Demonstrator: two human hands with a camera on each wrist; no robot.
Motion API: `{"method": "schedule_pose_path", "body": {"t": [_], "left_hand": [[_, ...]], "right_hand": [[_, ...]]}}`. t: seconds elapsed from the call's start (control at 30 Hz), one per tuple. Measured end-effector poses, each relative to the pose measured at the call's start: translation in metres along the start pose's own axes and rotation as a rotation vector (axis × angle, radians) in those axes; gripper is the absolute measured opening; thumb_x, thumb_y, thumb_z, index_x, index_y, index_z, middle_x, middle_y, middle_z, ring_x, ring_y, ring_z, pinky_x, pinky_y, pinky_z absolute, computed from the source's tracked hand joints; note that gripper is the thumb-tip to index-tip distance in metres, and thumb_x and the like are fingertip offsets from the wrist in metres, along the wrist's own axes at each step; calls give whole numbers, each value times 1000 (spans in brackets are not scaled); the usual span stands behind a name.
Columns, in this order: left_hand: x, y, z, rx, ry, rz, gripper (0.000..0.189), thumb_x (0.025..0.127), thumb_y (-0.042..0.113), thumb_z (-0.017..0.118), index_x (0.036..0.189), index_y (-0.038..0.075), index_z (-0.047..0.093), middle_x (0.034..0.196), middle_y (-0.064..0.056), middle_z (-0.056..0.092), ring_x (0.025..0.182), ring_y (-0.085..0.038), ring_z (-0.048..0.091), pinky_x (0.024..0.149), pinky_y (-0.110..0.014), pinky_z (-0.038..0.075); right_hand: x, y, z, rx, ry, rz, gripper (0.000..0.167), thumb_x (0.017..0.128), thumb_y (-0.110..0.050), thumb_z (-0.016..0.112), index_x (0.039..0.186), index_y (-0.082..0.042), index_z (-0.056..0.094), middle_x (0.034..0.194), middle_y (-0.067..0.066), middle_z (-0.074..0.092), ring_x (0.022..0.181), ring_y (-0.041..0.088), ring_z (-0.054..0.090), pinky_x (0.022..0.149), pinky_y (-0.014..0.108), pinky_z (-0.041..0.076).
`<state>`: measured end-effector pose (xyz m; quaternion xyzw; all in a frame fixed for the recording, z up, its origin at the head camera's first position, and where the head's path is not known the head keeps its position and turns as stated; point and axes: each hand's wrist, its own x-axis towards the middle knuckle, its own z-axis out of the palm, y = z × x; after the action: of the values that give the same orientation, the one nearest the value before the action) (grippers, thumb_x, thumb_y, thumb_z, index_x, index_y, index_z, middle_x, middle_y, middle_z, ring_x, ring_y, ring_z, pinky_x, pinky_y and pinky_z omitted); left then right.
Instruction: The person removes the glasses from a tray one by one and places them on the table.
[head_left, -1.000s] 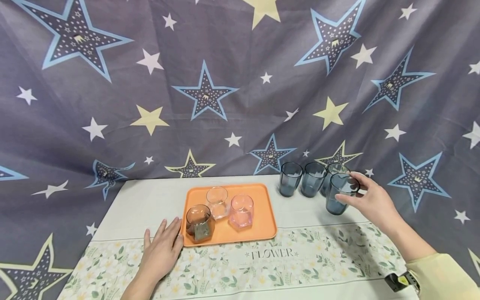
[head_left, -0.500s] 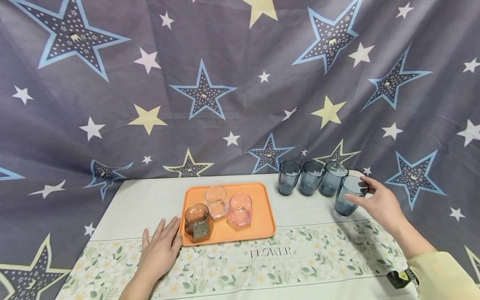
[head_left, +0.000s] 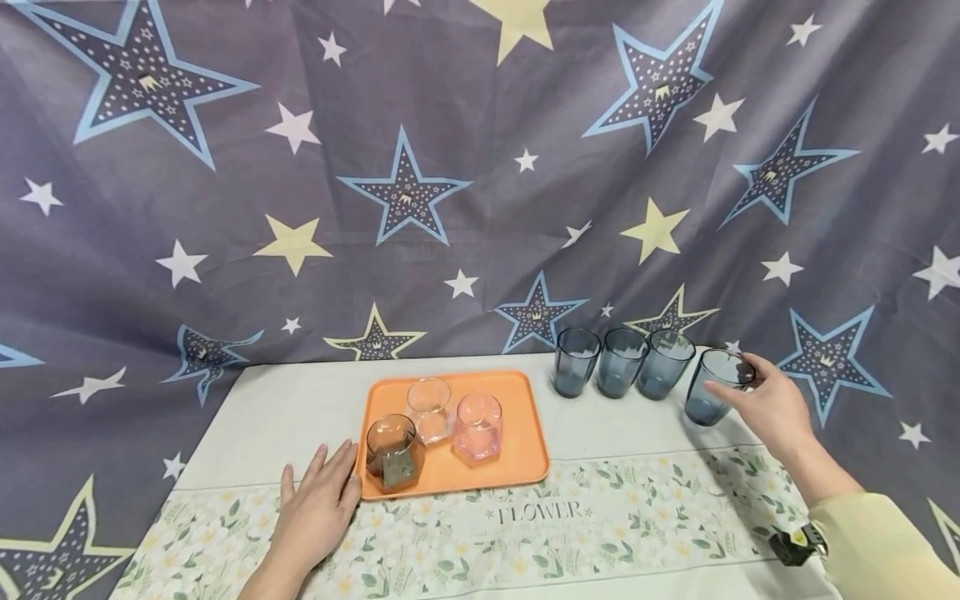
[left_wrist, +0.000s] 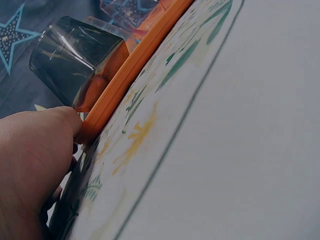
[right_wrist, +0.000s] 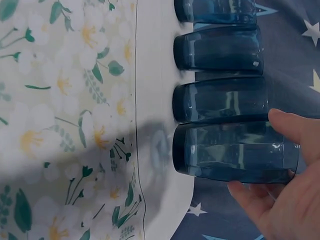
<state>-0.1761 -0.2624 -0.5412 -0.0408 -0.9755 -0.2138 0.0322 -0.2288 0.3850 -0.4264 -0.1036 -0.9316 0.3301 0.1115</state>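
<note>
My right hand [head_left: 776,408] grips a blue tumbler [head_left: 707,402] near its rim, thumb on one side and fingers on the other. In the right wrist view the tumbler [right_wrist: 230,152] is upright relative to its neighbours; I cannot tell whether its base touches the cloth. Three matching blue tumblers [head_left: 621,367] stand in a row to its left. My left hand [head_left: 315,504] lies with spread fingers beside an orange tray [head_left: 521,462], touching its left edge. On the tray stand a brown glass [head_left: 393,454], a clear glass [head_left: 430,408] and a pink glass [head_left: 478,427].
A white tablecloth [head_left: 300,408] with a floral band [head_left: 600,533] covers the table. Behind its back edge hangs a dark grey curtain [head_left: 420,275] with stars. A device with a strap [head_left: 797,543] sits at the right wrist.
My right hand has carried the blue tumbler rightwards, away from the row, so the third tumbler now shows fully. My left hand stays at the tray's edge.
</note>
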Motion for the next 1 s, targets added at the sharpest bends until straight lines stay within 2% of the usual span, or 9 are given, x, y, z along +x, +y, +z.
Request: {"method": "schedule_pose_path", "body": {"t": [0.13, 0.33, 0.43, 0.53, 0.7, 1.0], "left_hand": [[-3, -2, -1, -1, -8, -1, 58, 119, 37, 44, 167, 5, 48, 172, -16, 45, 163, -51, 25, 124, -81, -5], [-1, -2, -6, 0, 6, 9, 58, 120, 37, 44, 167, 5, 47, 172, -16, 45, 163, -51, 26, 124, -80, -5], [1, -1, -6, 4, 5, 14, 57, 120, 37, 45, 167, 5, 48, 172, -15, 46, 163, -50, 26, 124, -81, -5], [1, -1, -5, 8, -4, 11, 57, 120, 37, 45, 168, 6, 47, 172, -15, 45, 163, -50, 26, 124, -81, -4], [-1, 0, -4, 6, -3, 1, 57, 119, 36, 46, 168, 6, 48, 172, -14, 45, 163, -50, 25, 124, -80, -5], [-4, 1, -2, 4, 3, 11, 56, 120, 36, 46, 167, 6, 48, 171, -14, 46, 163, -49, 28, 124, -81, -3]], "right_hand": [[8, 3, 5, -10, 6, 37, 108, 99, -55, 81, 169, 9, 29, 140, 31, 59, 111, 41, 60, 87, 53, 51], [24, 1, 10, 0, 31, 52, 106, 101, -53, 79, 170, 9, 28, 137, 33, 61, 112, 46, 62, 90, 61, 52], [30, 2, 13, 14, 35, 81, 106, 101, -51, 79, 171, 8, 26, 148, 37, 56, 125, 54, 59, 102, 69, 49], [35, 5, 15, 9, 46, 107, 106, 101, -50, 79, 171, 9, 25, 158, 39, 49, 140, 59, 49, 113, 73, 42], [45, 8, 20, 1, 72, 125, 105, 100, -50, 79, 170, 8, 27, 163, 40, 42, 148, 60, 42, 119, 72, 38], [56, 11, 31, -9, 89, 178, 102, 102, -47, 78, 171, 7, 25, 164, 41, 39, 147, 60, 42, 120, 70, 37]]}}
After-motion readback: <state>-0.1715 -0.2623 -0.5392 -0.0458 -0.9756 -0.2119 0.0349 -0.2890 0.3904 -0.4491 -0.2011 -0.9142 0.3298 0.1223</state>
